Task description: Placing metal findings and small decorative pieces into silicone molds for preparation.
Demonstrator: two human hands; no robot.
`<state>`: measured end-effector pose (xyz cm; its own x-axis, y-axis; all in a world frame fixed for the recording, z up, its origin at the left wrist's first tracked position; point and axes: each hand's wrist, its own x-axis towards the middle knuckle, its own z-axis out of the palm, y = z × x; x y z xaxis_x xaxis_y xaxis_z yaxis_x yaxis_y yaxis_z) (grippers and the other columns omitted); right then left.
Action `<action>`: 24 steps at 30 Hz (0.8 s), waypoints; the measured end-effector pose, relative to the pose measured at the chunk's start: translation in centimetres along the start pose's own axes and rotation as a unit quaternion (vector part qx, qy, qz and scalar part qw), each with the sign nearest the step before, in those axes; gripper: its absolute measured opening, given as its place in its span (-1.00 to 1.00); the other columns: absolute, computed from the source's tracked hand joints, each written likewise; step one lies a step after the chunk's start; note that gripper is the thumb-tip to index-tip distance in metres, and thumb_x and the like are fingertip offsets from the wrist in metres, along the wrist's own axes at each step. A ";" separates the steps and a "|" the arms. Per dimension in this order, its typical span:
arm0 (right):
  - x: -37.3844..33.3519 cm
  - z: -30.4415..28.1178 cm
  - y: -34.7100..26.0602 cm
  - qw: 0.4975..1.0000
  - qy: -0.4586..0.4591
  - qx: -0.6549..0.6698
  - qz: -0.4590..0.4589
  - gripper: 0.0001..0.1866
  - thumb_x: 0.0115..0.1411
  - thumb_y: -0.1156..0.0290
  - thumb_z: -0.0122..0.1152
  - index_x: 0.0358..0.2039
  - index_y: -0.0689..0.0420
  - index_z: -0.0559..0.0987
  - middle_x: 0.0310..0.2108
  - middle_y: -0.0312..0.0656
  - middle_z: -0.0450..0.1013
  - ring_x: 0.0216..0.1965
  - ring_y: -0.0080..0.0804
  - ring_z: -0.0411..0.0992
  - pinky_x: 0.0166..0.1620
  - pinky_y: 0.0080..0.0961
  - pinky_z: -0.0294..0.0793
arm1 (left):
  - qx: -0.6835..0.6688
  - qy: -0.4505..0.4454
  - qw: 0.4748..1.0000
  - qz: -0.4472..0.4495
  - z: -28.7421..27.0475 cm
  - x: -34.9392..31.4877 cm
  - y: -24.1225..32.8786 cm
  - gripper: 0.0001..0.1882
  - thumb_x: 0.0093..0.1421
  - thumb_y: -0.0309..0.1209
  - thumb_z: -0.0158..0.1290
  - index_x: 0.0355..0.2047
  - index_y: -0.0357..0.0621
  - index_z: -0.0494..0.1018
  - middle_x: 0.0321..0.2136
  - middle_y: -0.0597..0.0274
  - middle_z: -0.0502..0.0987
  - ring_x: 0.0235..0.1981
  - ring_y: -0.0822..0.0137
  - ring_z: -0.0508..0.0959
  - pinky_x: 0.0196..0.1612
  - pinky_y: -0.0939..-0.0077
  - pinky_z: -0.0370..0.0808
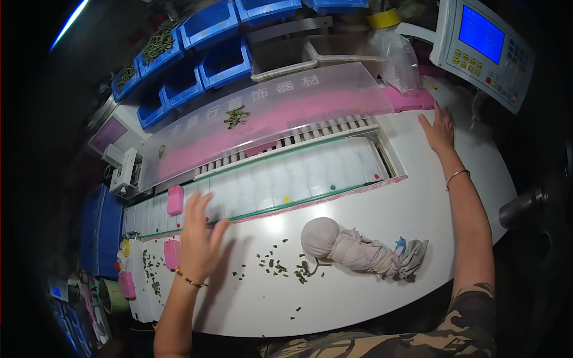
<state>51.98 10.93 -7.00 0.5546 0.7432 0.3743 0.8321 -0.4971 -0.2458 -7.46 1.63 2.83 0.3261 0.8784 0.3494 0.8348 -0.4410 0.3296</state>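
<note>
My left hand (202, 241) hovers over the near left of the white table with its fingers apart and nothing in them. Close to it are two pink blocks: one pink block (175, 200) on the white segmented conveyor strip (286, 182), another pink block (172, 255) on the table. My right hand (440, 130) rests at the table's far right, fingers spread, near a flat pink piece (412, 99). Between my arms lies a cloth-wrapped bundle (364, 253) with a rounded end. Small dark green pieces (271, 262) are scattered to its left.
A translucent cover (268, 119) behind the strip carries a small green pile (237, 116). Blue bins (209, 24) line the back. At the far right hangs a control panel (486, 48) with a blue screen; a metal cup (523, 209) stands beyond the table's right edge.
</note>
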 end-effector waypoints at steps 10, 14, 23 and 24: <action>3.5 1.5 -2.6 0.998 0.003 0.066 0.000 -0.21 0.23 -0.26 -0.07 0.36 -0.11 0.13 0.35 0.14 -0.02 0.35 0.14 -0.02 0.33 -0.06 0.03 | -0.067 -0.071 0.969 0.227 15.9 17.9 13.0 -0.37 0.21 -0.16 0.09 0.21 -0.18 0.22 0.19 -0.15 0.26 0.22 -0.13 0.26 0.28 0.09 0.17; 5.1 2.1 -1.8 0.993 0.001 0.118 -0.017 -0.24 0.25 -0.22 -0.07 0.33 -0.03 0.19 0.33 0.13 0.05 0.35 0.06 0.03 0.33 -0.11 0.05 | -0.039 -0.006 0.967 0.253 22.0 24.1 15.4 -0.40 0.18 -0.16 0.11 0.15 -0.18 0.28 0.13 -0.09 0.30 0.21 -0.10 0.24 0.23 0.04 0.18; 8.3 3.2 -0.9 0.984 0.040 0.162 -0.056 -0.37 0.25 -0.12 0.04 0.10 0.14 0.47 0.07 0.07 0.40 0.14 0.02 0.32 0.18 -0.24 0.27 | 0.014 -0.060 0.978 0.197 24.4 29.4 20.0 -0.51 0.09 -0.14 0.10 -0.02 -0.12 0.43 -0.02 -0.13 0.41 0.12 -0.11 0.32 0.17 0.03 0.21; 8.7 3.4 -0.7 0.980 0.044 0.179 -0.072 -0.39 0.24 -0.11 0.05 0.06 0.15 0.51 0.03 0.07 0.43 0.11 0.02 0.35 0.16 -0.24 0.30 | -0.012 -0.105 0.975 0.196 23.1 29.5 20.2 -0.57 0.05 -0.24 0.07 -0.05 -0.10 0.46 0.01 -0.16 0.44 0.13 -0.13 0.34 0.17 0.01 0.20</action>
<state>56.27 19.26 -6.56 0.4424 0.7446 0.4999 0.8583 -0.1899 -0.4767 29.30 22.88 -0.43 0.7037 0.6590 0.2657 0.6179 -0.7522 0.2291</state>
